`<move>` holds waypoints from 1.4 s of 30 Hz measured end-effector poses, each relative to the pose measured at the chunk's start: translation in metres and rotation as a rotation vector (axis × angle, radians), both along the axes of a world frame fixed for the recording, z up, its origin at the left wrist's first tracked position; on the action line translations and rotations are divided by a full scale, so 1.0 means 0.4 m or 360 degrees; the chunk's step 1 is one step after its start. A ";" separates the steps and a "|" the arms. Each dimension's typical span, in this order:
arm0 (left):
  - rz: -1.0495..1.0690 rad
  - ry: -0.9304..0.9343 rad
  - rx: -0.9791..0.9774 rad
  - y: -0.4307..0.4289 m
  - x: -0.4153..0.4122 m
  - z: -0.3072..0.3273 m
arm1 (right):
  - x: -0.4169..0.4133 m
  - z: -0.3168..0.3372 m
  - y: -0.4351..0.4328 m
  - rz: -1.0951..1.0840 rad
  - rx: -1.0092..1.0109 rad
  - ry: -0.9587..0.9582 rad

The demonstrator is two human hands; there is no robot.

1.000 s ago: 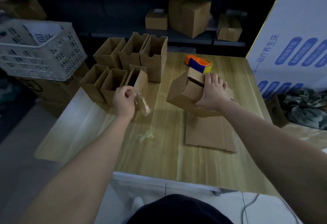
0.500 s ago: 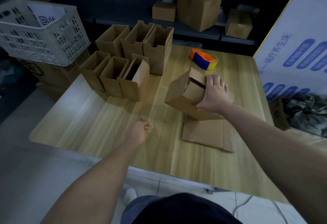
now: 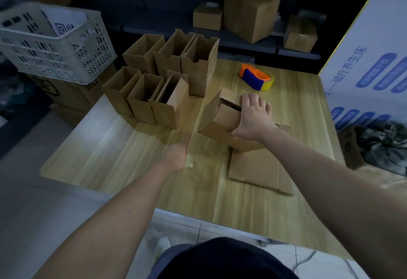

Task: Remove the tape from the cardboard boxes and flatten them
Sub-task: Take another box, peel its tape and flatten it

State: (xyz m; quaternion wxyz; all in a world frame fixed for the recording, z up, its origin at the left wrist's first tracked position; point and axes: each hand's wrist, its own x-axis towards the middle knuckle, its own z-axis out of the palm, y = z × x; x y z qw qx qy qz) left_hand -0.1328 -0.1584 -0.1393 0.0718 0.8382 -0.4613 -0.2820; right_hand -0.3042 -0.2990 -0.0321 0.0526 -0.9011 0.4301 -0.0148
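A small cardboard box [image 3: 220, 116] stands tilted on the wooden table [image 3: 110, 157], its top flap slightly open. My right hand [image 3: 253, 117] grips it from above, fingers spread over the top and thumb round the near side. It rests partly on a flattened cardboard sheet [image 3: 257, 168] to the right of centre. My left hand [image 3: 176, 157] lies curled on the table left of the box, pinching a crumpled wad of clear tape [image 3: 189, 164] at its fingertips. Several open cardboard boxes [image 3: 158, 84] stand upright in two rows at the back left.
An orange and blue tape dispenser [image 3: 256, 77] lies behind the held box. A white plastic crate [image 3: 50, 42] sits on cartons left of the table. More closed boxes [image 3: 251, 16] fill a dark shelf behind. A large white printed carton [image 3: 374, 58] stands at the right.
My left hand has come back from the open boxes toward the table's near middle, bringing the tape down onto the wood. My right hand has stayed on the tilted box.
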 end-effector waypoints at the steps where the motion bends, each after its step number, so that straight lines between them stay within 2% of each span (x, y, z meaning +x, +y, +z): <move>1: 0.0005 -0.0176 -0.0017 -0.005 0.010 0.014 | 0.009 0.004 0.004 0.0009 -0.0005 0.0011; 3: 0.0145 -0.0358 -0.0223 -0.020 0.031 0.047 | 0.026 0.009 0.013 0.0018 0.0012 0.0031; 4: 0.0255 -0.0299 -0.0417 -0.032 0.040 0.070 | 0.034 0.009 0.016 0.0018 0.0031 0.0044; 5: 0.0401 -0.0092 -0.0614 -0.047 0.046 0.097 | 0.041 0.006 0.020 0.0023 0.0055 0.0062; 7: 0.0635 0.0597 -0.0814 -0.074 0.044 0.160 | 0.055 -0.006 0.029 0.0047 0.0088 0.0093; 8: 0.0671 0.0872 -0.0768 -0.085 0.038 0.186 | 0.061 -0.013 0.032 0.0067 0.0098 0.0099; 10: 0.0624 0.1079 -0.0633 -0.098 0.023 0.210 | 0.067 -0.018 0.036 0.0120 0.0170 0.0084; 14: 0.0657 0.1066 -0.0682 -0.103 0.033 0.196 | 0.042 0.002 0.011 0.0029 0.0489 -0.0093; 20: 0.0859 0.1163 -0.0639 -0.115 0.033 0.204 | -0.011 -0.002 -0.028 -0.0229 0.0598 -0.0247; 25: 0.0900 0.1071 -0.0621 -0.139 0.003 0.213 | -0.003 0.001 -0.032 -0.0293 0.0542 -0.0330; 29: 0.1058 0.1080 -0.0689 -0.141 -0.003 0.209 | -0.007 0.014 -0.040 -0.0422 0.0502 -0.0347; 32: 0.1024 0.1046 -0.0686 -0.142 -0.007 0.208 | -0.002 0.017 -0.049 -0.0403 0.0360 -0.0238; 38: 0.0831 0.0999 -0.0716 -0.135 -0.019 0.220 | -0.003 0.025 -0.067 -0.0362 0.0567 -0.0162; 42: 0.0728 0.0989 -0.0734 -0.128 -0.012 0.222 | -0.003 0.017 -0.081 -0.0484 0.0505 -0.0384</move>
